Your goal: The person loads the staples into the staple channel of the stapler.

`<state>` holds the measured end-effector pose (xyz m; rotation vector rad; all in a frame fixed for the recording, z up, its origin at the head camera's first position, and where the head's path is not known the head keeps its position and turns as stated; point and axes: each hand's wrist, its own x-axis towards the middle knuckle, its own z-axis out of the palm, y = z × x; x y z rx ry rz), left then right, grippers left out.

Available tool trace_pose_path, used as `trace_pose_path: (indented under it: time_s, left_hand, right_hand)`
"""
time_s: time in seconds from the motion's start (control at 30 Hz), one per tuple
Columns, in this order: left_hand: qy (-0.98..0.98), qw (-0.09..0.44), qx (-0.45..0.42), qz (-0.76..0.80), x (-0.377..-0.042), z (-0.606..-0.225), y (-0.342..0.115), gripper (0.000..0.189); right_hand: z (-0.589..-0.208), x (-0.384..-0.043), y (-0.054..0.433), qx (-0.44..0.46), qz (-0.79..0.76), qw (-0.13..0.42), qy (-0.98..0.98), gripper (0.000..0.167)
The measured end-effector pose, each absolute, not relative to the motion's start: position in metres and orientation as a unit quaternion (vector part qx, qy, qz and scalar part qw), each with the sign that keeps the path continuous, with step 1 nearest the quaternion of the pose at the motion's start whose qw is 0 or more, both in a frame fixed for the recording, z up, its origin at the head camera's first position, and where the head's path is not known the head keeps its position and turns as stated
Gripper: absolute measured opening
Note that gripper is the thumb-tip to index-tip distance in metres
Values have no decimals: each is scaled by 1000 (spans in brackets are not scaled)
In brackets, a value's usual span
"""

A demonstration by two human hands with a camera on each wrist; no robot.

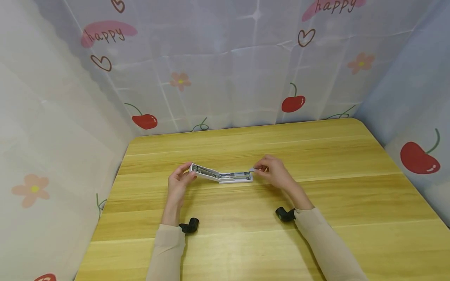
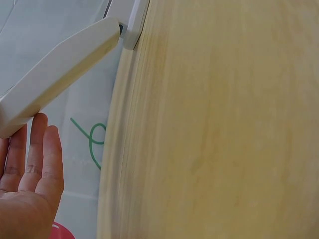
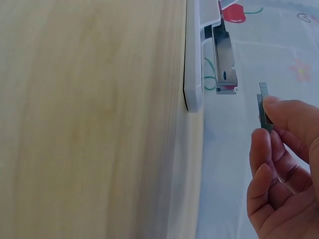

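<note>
A white stapler [image 1: 234, 180] lies opened out on the table, its metal staple channel [image 3: 224, 55] showing in the right wrist view. My left hand [image 1: 178, 182] grips the far end of the raised top arm [image 2: 65, 64], thumb on the near side in the head view. Between thumb and forefinger, my right hand [image 1: 275, 172] pinches a short strip of staples [image 3: 263, 107]. That strip is just off the stapler's right end, apart from the channel. The left thumb is hidden in the left wrist view.
The wooden table [image 1: 232, 238] extends around the stapler on all sides. Behind its back edge hangs a printed curtain [image 1: 225, 78] with cherries and flowers. A black wrist camera sits on each forearm, the left one [image 1: 190, 225] and the right one [image 1: 284, 214].
</note>
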<state>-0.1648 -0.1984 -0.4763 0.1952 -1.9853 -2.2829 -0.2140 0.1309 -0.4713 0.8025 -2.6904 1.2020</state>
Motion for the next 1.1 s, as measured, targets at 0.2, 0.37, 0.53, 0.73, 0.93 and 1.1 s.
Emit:
trace_pose_path:
  time_s: [0.2, 0.37, 0.53, 0.73, 0.93, 1.1]
  left_hand:
    - [-656, 56, 67, -749, -165, -476, -198, 40]
    - [-656, 51, 74, -749, -164, -475, -197, 38]
    - [-657, 50, 76, -748, -163, -474, -196, 38]
    - [-658, 49, 76, -748, -164, -475, -196, 40]
    - [-660, 53, 73, -746, -164, -475, -197, 39]
    - [-664, 55, 65, -743, -163, -476, -197, 39]
  right_hand:
    - [-472, -213, 125, 266, 393, 25, -880, 11]
    - [-472, -213, 123, 266, 383, 10, -884, 11]
    - [-472, -213, 121, 271, 368, 9, -889, 11]
    - [-473, -215, 118, 282, 346, 14, -895, 12]
    - [-469, -216, 117, 295, 326, 16, -898, 11]
    - [-465, -218, 116, 305, 312, 5, -900, 10]
